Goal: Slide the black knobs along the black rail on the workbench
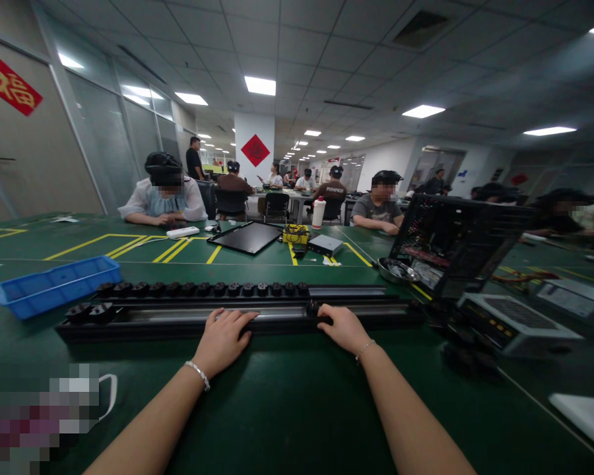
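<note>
On the green table [297, 409], a long black rack [143, 331] is laid crosswise. Its rear channel is lined with round black pieces [188, 289]; in the front channel, two more are seated at the left end and a small black part [311, 308] right of centre. Small items, indistinct, are held in a metal bowl [389, 275]. The left hand [224, 341] is rested on the rack, fingers loosely spread. The right hand's [344, 328] curled fingertips are set against the small part; whether it is pinched cannot be told.
</note>
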Demonstrator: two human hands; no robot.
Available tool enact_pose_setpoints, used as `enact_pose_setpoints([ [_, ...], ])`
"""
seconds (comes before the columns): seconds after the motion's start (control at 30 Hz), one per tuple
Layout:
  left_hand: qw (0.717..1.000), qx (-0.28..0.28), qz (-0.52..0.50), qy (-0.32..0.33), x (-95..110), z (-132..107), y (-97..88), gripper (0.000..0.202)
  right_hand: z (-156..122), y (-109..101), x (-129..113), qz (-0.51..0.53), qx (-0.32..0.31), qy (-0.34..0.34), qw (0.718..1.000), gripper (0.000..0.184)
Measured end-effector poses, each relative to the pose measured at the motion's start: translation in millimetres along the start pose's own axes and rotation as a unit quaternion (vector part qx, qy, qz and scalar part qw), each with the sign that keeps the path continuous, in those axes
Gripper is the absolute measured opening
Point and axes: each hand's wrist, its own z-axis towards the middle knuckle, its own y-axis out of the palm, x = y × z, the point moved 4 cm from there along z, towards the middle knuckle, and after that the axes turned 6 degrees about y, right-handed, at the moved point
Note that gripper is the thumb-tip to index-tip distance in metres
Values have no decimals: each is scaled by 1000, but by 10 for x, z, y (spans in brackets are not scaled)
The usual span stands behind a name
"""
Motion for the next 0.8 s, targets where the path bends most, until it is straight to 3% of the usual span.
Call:
enact_pose_setpoints([
  [0.8,1000,3,-1,-3,8,4,-4,37,8,-13,21,3,1,15,1000,11],
])
